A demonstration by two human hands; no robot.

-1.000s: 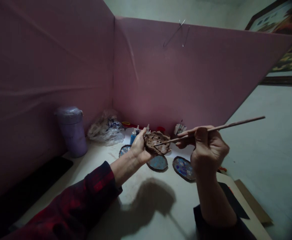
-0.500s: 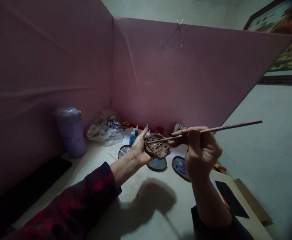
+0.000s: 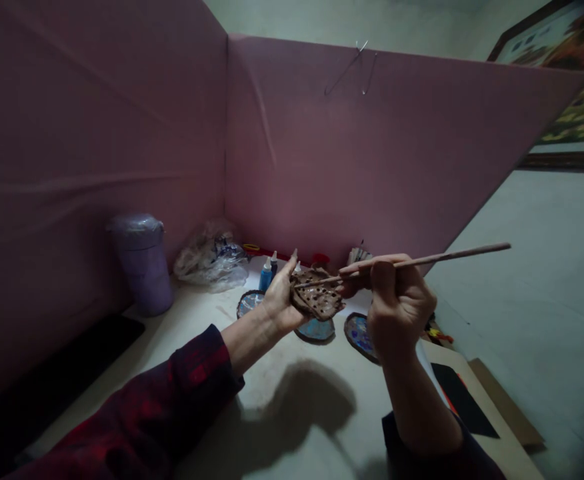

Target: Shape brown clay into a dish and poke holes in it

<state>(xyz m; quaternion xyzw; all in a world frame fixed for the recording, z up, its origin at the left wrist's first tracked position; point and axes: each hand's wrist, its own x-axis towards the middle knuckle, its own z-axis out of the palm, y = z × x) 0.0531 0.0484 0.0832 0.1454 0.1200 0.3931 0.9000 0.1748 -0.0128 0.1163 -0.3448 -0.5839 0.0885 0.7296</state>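
Observation:
My left hand (image 3: 279,300) holds up a brown clay piece (image 3: 322,300) above the table, with its fingers beneath it and its thumb pointing up. Many small dark holes dot the piece's face, and its rim is uneven. In my right hand (image 3: 399,303) a long thin wooden stick (image 3: 457,254) is pinched like a pencil. The stick slants down to the left, its tip at the clay's left part. Below and around my hands lie a blue disc (image 3: 317,331), a blue and purple disc (image 3: 358,330) and a pale blue disc (image 3: 249,303), all dark-rimmed.
Behind my left hand stand small bottles, one of them blue (image 3: 265,277). A crumpled plastic bag (image 3: 212,263) and a purple tumbler (image 3: 142,273) are at the left. Pink panels (image 3: 342,153) rise behind the table. A black sheet (image 3: 465,400) lies at the right.
The stick and my right hand have shifted slightly left. My left hand and the clay piece stay almost in place.

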